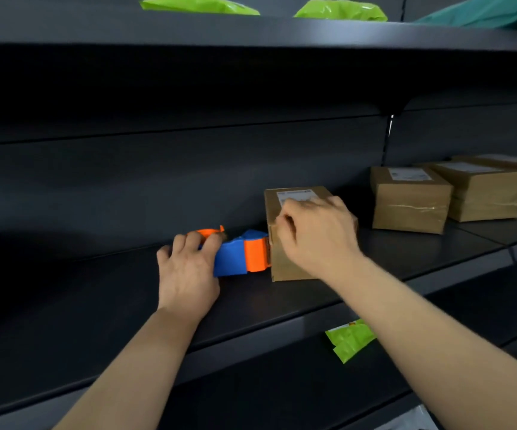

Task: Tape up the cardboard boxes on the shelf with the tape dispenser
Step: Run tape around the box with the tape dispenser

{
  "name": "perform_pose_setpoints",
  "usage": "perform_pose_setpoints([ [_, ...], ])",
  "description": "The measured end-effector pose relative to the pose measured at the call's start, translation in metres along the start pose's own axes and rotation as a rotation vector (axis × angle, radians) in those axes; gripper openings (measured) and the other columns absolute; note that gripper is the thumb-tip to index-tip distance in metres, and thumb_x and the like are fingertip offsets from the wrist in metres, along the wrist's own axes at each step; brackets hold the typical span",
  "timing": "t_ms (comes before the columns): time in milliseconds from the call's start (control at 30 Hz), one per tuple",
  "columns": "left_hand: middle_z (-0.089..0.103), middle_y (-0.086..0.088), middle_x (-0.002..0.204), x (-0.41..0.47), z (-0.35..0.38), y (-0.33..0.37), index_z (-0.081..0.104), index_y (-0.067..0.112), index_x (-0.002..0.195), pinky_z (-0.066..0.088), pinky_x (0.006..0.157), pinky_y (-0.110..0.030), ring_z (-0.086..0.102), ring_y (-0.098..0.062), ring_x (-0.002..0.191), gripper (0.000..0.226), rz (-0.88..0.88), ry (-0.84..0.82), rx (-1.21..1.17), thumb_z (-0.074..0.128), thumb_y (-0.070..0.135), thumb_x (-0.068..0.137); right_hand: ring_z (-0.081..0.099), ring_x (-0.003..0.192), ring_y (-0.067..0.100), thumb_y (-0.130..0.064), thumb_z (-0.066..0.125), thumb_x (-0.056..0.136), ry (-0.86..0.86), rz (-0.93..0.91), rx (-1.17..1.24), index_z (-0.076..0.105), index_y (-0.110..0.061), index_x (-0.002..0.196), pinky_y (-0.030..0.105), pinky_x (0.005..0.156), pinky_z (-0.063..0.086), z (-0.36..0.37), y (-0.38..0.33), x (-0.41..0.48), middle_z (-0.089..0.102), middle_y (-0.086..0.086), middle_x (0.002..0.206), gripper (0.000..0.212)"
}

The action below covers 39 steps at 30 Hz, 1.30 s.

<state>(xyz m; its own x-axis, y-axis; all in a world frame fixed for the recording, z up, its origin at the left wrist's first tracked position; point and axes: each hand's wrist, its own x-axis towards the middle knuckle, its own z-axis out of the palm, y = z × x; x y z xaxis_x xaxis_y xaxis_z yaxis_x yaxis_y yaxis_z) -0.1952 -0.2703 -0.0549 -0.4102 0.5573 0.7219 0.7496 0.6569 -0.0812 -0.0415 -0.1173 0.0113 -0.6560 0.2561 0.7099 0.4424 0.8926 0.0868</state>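
A blue and orange tape dispenser [238,256] lies on the dark middle shelf [95,305], its orange front pressed against the left side of a small cardboard box [285,265]. My left hand [188,271] is closed around the dispenser's handle. On the box's top and upper left edge rests my right hand [316,234], with fingers curled over the corner beside a white label [294,195]. Three more cardboard boxes [409,203] stand in a row further right on the same shelf.
Green plastic mailers [198,4] and a teal bag [483,10] lie on the shelf above. Another green mailer [350,339] sits on the lower shelf, with a pale packet [412,420] below it. The left part of the middle shelf is in shadow.
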Motion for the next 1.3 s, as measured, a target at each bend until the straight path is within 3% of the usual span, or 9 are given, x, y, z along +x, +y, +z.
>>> perform_pose_setpoints([
  [267,0.059,-0.006,0.095,0.001,0.006,-0.003,0.063,0.021,0.118,0.045,0.076,-0.05,0.054,-0.031,0.091,0.073,-0.018,-0.007,-0.023,0.079,0.004,0.048,0.054,0.075,0.025,-0.048,0.051,0.089,0.368,0.003,-0.081,0.06,-0.017,0.078,0.04,0.07,0.032,0.062,-0.009,0.003,0.059,0.002,0.075,0.034],
  [500,0.057,-0.003,0.095,0.0,0.008,-0.005,0.062,0.024,0.119,0.045,0.077,-0.05,0.053,-0.03,0.092,0.075,0.003,-0.008,-0.071,0.076,0.002,0.049,0.059,0.087,0.02,-0.043,0.046,0.095,0.485,-0.024,0.15,0.069,-0.022,0.087,0.039,0.084,0.03,0.058,0.027,-0.003,0.07,-0.008,0.088,0.033],
  [600,0.056,-0.004,0.097,0.002,0.008,-0.002,0.06,0.025,0.121,0.045,0.078,-0.051,0.052,-0.03,0.095,0.074,0.006,-0.022,-0.089,0.074,0.0,0.052,0.056,0.087,0.022,-0.042,0.044,0.094,0.409,0.149,0.293,0.065,-0.02,0.085,0.039,0.085,0.029,0.065,0.033,-0.003,0.069,-0.004,0.09,0.032],
  [733,0.056,-0.003,0.099,0.0,0.007,-0.004,0.058,0.026,0.122,0.045,0.08,-0.052,0.051,-0.029,0.096,0.076,0.0,-0.041,-0.098,0.075,0.001,0.053,0.057,0.084,0.021,-0.056,0.042,0.092,0.316,0.246,0.134,0.059,-0.021,0.077,0.041,0.089,0.033,0.048,0.011,0.009,0.064,-0.002,0.083,0.042],
  [867,0.056,-0.003,0.102,0.001,0.004,-0.003,0.057,0.025,0.124,0.043,0.081,-0.05,0.051,-0.03,0.099,0.074,-0.005,-0.061,-0.102,0.073,0.004,0.055,0.058,0.107,0.027,-0.065,0.042,0.089,-0.12,0.27,0.136,0.06,-0.018,0.112,0.042,0.093,0.04,0.026,-0.038,0.046,0.065,0.005,0.11,0.055],
  [967,0.054,-0.002,0.107,-0.001,0.0,-0.006,0.054,0.027,0.129,0.041,0.086,-0.049,0.049,-0.028,0.105,0.075,-0.021,-0.092,-0.131,0.072,0.005,0.06,0.054,0.117,0.028,-0.039,0.048,0.097,-0.393,0.257,0.048,0.058,-0.015,0.122,0.043,0.103,0.038,0.023,-0.054,0.063,0.061,0.008,0.124,0.036],
  [1067,0.054,0.001,0.107,-0.002,-0.002,-0.007,0.052,0.03,0.131,0.04,0.088,-0.048,0.05,-0.027,0.104,0.077,0.026,-0.074,-0.155,0.073,0.008,0.059,0.049,0.124,0.027,-0.016,0.049,0.093,-0.457,0.162,-0.019,0.052,-0.016,0.132,0.042,0.103,0.037,0.01,-0.044,0.055,0.054,0.007,0.134,0.04],
  [1167,0.057,0.005,0.103,-0.002,-0.002,-0.004,0.053,0.03,0.128,0.037,0.085,-0.043,0.053,-0.024,0.097,0.08,0.188,0.001,-0.157,0.075,0.012,0.053,0.037,0.13,0.027,-0.02,0.047,0.089,-0.476,0.09,0.06,0.046,-0.021,0.142,0.047,0.104,0.032,-0.006,-0.036,0.041,0.042,0.003,0.141,0.053],
  [1300,0.057,0.007,0.1,-0.003,-0.004,-0.001,0.054,0.028,0.125,0.035,0.085,-0.041,0.052,-0.021,0.095,0.076,0.251,0.039,-0.185,0.077,0.016,0.053,0.043,0.121,0.026,-0.028,0.049,0.092,-0.41,0.09,-0.003,0.055,-0.019,0.131,0.043,0.094,0.038,-0.011,-0.041,0.047,0.047,0.005,0.13,0.04],
])
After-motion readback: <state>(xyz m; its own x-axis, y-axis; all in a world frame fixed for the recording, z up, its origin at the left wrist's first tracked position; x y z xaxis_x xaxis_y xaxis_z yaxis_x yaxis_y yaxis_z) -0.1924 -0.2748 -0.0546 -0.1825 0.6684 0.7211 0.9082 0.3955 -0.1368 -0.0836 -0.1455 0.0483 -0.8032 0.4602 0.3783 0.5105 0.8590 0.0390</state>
